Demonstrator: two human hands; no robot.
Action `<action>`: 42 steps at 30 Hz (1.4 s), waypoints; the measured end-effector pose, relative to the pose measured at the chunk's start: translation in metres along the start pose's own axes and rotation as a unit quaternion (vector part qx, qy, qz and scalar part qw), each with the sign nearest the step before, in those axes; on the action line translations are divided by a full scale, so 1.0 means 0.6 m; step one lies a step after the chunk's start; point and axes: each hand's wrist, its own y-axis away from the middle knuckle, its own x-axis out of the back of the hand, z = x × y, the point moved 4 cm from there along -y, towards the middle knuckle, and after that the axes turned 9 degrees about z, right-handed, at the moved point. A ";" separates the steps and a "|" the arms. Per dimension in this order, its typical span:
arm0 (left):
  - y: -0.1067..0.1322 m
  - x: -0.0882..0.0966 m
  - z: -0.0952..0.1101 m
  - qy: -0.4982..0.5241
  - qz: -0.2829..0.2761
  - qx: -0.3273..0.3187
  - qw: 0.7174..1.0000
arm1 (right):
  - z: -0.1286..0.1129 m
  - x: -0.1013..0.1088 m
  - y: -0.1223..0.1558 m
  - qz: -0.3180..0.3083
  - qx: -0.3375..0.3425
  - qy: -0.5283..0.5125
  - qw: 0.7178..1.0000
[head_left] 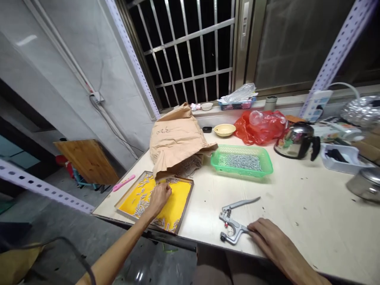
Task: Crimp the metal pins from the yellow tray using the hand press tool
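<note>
My left hand [159, 199] is over the shallow tray [183, 211] with a yellow lining, its fingers curled together in a pinch. Whatever they may hold is hidden. Small silvery metal pieces [142, 205] lie scattered in the tray, mostly along its left and front sides. Near the table's front edge, my right hand [271, 238] has its fingers closed around the lower handle of grey metal snap pliers [235, 229]. The pliers lie on the tabletop, jaws to the left, with the upper handle spread away from the lower one.
Behind the yellow tray slumps an open brown paper sack [178, 138] with metal pieces at its mouth. A green plastic basket [242, 171] holds many similar pieces. Further back are a yellow bowl [225, 130], a red plastic bag [258, 128] and a kettle [293, 142]. A pink-handled tool [124, 183] lies left.
</note>
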 end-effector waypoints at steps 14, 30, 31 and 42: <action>0.180 -0.116 0.230 0.449 -0.280 0.147 0.836 | -0.015 0.019 -0.022 0.035 0.038 0.170 0.984; 0.176 -0.139 0.248 0.340 -0.321 0.123 0.875 | 0.007 0.012 -0.030 0.040 0.053 0.188 0.980; 0.175 -0.137 0.250 0.326 -0.326 0.117 0.880 | 0.007 0.012 -0.030 0.038 0.051 0.189 0.980; 0.172 -0.132 0.255 0.301 -0.355 0.072 0.882 | 0.034 0.060 -0.081 -0.092 0.009 0.166 0.982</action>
